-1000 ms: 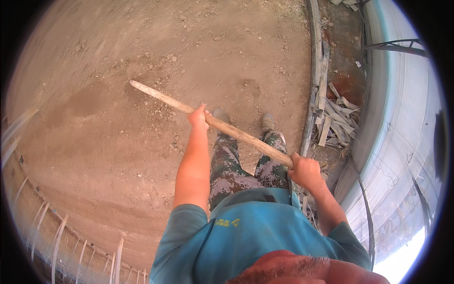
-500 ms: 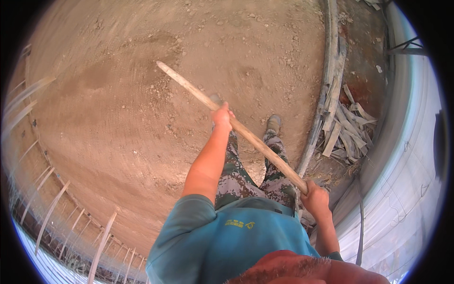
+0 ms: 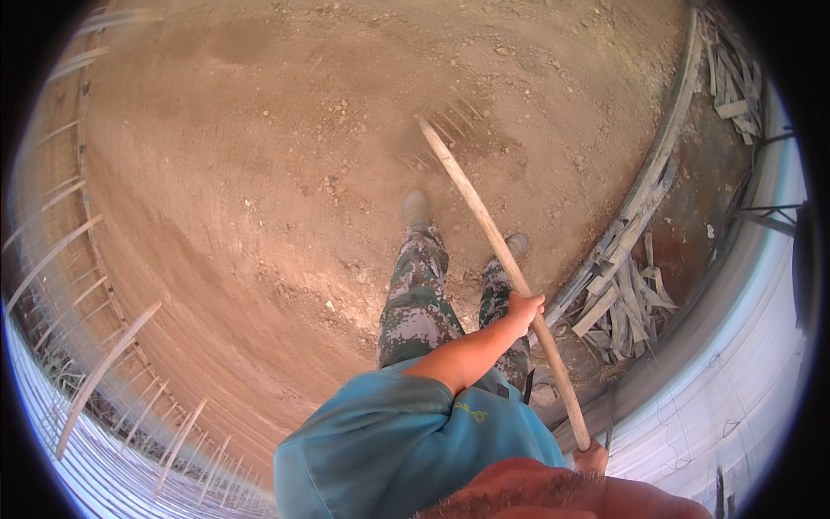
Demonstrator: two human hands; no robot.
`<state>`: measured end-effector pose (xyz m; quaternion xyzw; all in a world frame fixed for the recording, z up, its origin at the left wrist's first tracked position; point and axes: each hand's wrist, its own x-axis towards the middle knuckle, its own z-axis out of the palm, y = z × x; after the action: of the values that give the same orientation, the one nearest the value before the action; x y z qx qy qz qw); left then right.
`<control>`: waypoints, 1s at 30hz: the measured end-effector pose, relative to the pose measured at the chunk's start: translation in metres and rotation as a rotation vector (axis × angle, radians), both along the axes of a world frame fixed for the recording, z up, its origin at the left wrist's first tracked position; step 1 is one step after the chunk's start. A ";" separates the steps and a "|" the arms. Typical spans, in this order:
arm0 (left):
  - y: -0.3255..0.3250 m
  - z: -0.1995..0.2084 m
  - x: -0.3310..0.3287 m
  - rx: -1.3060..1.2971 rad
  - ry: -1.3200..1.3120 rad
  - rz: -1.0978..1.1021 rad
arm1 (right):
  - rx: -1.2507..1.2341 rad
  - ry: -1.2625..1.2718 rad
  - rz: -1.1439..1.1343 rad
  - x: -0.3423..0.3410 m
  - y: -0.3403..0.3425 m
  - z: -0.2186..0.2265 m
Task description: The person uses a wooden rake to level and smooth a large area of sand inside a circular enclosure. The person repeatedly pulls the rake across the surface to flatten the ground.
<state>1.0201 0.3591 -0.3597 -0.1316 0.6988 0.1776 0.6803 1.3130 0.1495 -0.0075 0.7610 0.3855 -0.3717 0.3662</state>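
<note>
A long wooden-handled rake (image 3: 478, 212) slants across the view from the far middle down to my right side. Thin parallel tines show faintly against the soil (image 3: 363, 112) around its far end; blur and dust keep the head itself unclear. My left hand (image 3: 524, 311) is closed round the handle partway along, in front of my right leg. At the near end, beside my right hip, my right hand (image 3: 591, 457) grips the butt of the handle. That hand is partly hidden.
Timber edging (image 3: 647, 195) curves along the right of the soil. Beyond it lies a heap of pale flat strips (image 3: 621, 311), then a whitish plastic sheet wall (image 3: 692, 389). Several slanting poles (image 3: 102, 368) stand at the left. My shoes (image 3: 416, 208) are on loose, clumpy ground.
The rake has swung toward the right and been drawn back toward me. Both hands have moved nearer my right side. My view has turned, and my feet stand differently.
</note>
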 end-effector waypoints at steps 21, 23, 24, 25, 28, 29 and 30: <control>0.299 0.004 -0.816 0.430 0.731 0.418 | 0.019 0.884 0.467 -0.868 0.513 -0.200; 0.313 0.008 -0.820 0.434 0.727 0.467 | -0.014 0.846 0.476 -0.900 0.524 -0.211; 0.301 0.002 -0.830 0.417 0.730 0.449 | -0.023 0.849 0.498 -0.911 0.520 -0.208; 0.292 -0.005 -0.838 0.404 0.728 0.429 | -0.027 0.850 0.518 -0.918 0.517 -0.205; 0.241 -0.039 -0.862 0.320 0.935 0.342 | -0.001 0.870 0.514 -0.901 0.474 -0.174; 0.225 -0.050 -0.858 0.277 1.015 0.295 | 0.008 0.840 0.515 -0.883 0.457 -0.172; 0.229 -0.057 -0.827 0.283 0.952 0.306 | 0.028 0.765 0.497 -0.849 0.444 -0.181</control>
<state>0.1935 0.5881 -0.4164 -0.0435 0.8726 0.4081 0.2648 0.4636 0.5931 -0.1882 0.4584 0.6688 -0.5216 0.2654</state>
